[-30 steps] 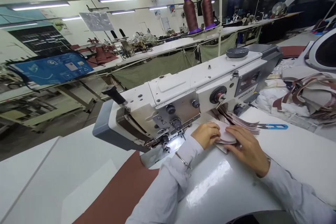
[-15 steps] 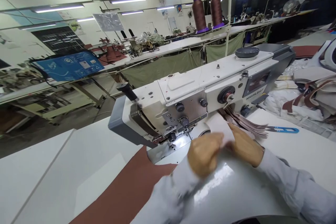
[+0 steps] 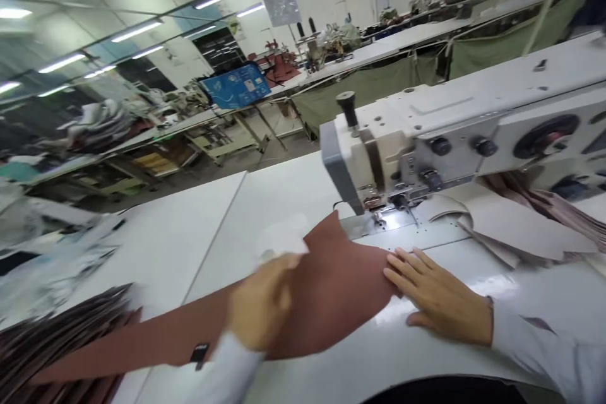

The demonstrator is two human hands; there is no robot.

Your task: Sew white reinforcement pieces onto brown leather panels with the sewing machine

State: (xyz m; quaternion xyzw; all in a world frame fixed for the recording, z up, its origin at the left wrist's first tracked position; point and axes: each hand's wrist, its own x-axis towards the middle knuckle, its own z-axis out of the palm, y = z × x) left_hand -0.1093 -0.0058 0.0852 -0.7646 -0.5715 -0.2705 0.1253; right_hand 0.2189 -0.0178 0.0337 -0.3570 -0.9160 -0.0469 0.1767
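Observation:
A large brown leather-like panel (image 3: pixel 341 284) lies across the table in front of the sewing machine (image 3: pixel 402 145). My right hand (image 3: pixel 442 300) is open and rests flat, its fingertips on the panel's right edge. Over the panel's middle, my left hand (image 3: pixel 260 303) is smeared by motion, its fingers curled. A blurred white piece (image 3: pixel 281 237) shows at its fingertips and looks held there. Under the machine's arm, right of the lit needle area, lie pale cut pieces (image 3: pixel 516 221). A small black tag (image 3: pixel 199 352) sits at the panel's near edge.
A stack of dark and brown panels (image 3: pixel 71 328) covers the table's left corner, with clear plastic (image 3: pixel 57 252) behind it. Layered brown strips (image 3: pixel 563 208) lie at the right under the machine. Another long worktable (image 3: pixel 369 50) stands across the aisle.
The view has swung left. My hands have parted from the white piece they were both at. The left has moved left with a white piece; the right now lies on the brown panel.

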